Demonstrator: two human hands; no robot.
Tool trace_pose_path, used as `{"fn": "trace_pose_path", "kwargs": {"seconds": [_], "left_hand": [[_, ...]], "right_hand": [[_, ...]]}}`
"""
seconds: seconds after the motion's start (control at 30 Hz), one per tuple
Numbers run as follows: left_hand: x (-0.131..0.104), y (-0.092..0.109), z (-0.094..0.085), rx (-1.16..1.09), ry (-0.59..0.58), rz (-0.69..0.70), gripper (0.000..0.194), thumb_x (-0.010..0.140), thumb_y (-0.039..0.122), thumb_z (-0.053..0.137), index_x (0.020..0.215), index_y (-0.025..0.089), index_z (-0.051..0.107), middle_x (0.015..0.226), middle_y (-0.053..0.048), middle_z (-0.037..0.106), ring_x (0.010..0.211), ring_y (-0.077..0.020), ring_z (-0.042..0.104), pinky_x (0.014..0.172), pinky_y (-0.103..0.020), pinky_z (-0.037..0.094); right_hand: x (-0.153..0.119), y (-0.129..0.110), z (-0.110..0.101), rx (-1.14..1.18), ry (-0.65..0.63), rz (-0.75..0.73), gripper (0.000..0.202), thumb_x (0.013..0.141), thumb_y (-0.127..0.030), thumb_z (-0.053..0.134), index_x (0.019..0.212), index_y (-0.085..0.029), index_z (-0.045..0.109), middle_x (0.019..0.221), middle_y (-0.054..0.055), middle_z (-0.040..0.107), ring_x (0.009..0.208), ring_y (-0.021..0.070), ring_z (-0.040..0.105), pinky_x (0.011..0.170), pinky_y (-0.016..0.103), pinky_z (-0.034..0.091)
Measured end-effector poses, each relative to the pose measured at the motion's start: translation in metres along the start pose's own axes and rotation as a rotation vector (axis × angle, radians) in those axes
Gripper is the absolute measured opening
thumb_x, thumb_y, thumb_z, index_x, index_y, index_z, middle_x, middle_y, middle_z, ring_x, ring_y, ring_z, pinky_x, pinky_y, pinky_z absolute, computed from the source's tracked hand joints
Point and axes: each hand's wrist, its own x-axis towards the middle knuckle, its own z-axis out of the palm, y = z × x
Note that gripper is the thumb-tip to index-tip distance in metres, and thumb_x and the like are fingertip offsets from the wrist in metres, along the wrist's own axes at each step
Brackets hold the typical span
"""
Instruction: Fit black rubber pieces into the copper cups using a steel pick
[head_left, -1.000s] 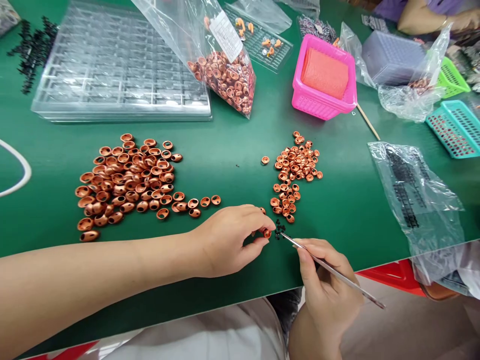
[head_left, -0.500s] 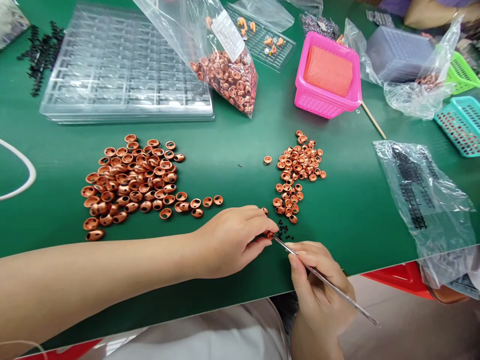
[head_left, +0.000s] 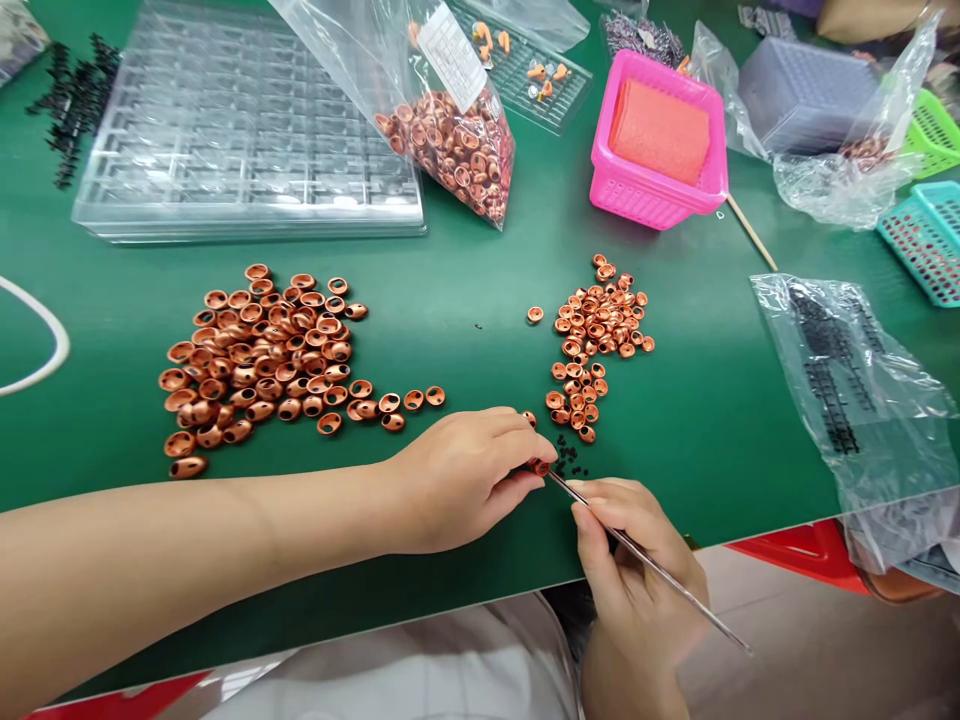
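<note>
Near the table's front edge, my left hand (head_left: 469, 480) pinches a small copper-coloured piece (head_left: 538, 466) between thumb and fingers. My right hand (head_left: 641, 565) is closed round a thin metal tool (head_left: 664, 572), whose tip meets that piece. Just beyond the tip lie several tiny black bits (head_left: 568, 455). A small heap of copper-coloured pieces (head_left: 600, 320) is spread past my hands, and a larger heap of copper-coloured rings (head_left: 262, 350) lies to the left, beyond my left forearm.
Stacked clear trays (head_left: 255, 130) and a bag of copper pieces (head_left: 457, 150) stand at the back. A pink basket (head_left: 652, 195) holds an orange block. On the right are a plastic bag with black parts (head_left: 832, 370) and a teal basket (head_left: 926, 240). Another person's arm shows at top right.
The view has shifted slightly. My right hand and the tool have moved a little to the left; my left hand keeps its pinch on the copper piece.
</note>
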Motion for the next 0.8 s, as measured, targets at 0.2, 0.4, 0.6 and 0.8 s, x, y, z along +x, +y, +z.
{"fn": "trace_pose_path", "kwargs": {"seconds": [0.2,0.4,0.6,0.8], "left_hand": [[-0.0005,-0.0006,0.0005,0.000,0.005,0.015,0.014,0.092,0.012,0.056,0.100,0.011,0.067,0.083,-0.005,0.067,0.078,-0.0164,0.059,0.088,-0.033,0.053],[-0.0002,-0.0007,0.0001,0.007,0.003,0.010,0.014,0.093,0.013,0.055,0.101,0.012,0.066,0.084,-0.005,0.067,0.079,-0.0164,0.059,0.089,-0.033,0.052],[-0.0017,-0.0003,-0.0002,0.011,0.002,0.015,0.013,0.093,0.014,0.055,0.101,0.013,0.065,0.084,-0.004,0.067,0.079,-0.0161,0.059,0.090,-0.034,0.052],[-0.0003,0.0001,0.0001,0.023,-0.001,0.006,0.013,0.093,0.014,0.054,0.102,0.014,0.065,0.084,-0.005,0.068,0.079,-0.0170,0.059,0.078,-0.030,0.053]], "right_hand": [[0.0006,0.0005,-0.0005,-0.001,-0.006,-0.012,0.036,0.079,0.007,0.063,0.103,-0.020,0.063,0.097,0.004,0.072,0.089,0.0184,0.068,0.076,0.039,0.057],[0.0001,0.0003,-0.0002,-0.008,0.003,-0.004,0.034,0.080,0.005,0.062,0.103,-0.021,0.063,0.097,0.004,0.073,0.088,0.0181,0.069,0.076,0.039,0.058],[0.0004,0.0002,-0.0003,-0.047,-0.010,-0.029,0.032,0.080,0.003,0.063,0.101,-0.021,0.063,0.096,0.004,0.073,0.087,0.0179,0.069,0.075,0.038,0.059],[-0.0009,0.0010,-0.0013,-0.067,-0.021,-0.046,0.032,0.080,0.004,0.063,0.101,-0.021,0.063,0.098,0.004,0.072,0.089,0.0177,0.068,0.077,0.038,0.057]]}}
